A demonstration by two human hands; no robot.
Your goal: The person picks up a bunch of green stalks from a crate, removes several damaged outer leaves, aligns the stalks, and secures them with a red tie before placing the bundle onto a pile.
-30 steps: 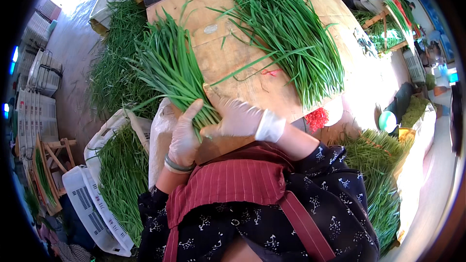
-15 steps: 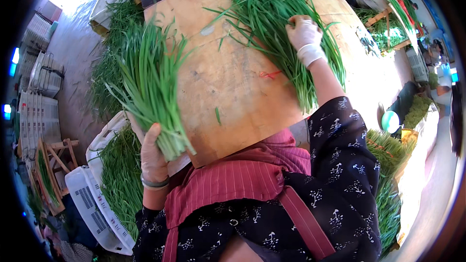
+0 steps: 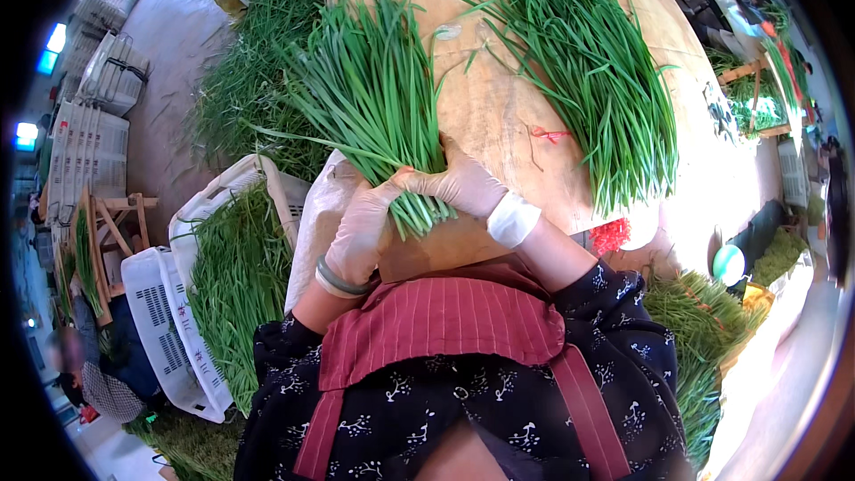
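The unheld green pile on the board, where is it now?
In the head view, the pile lies on the wooden board to the right of the bunch held by the left hand and right hand.

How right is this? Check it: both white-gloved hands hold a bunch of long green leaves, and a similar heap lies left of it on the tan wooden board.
Wrong side: in the head view, the heap of long green leaves lies right of the held green bunch, on the tan wooden board. The white-gloved left hand and right hand do hold it.
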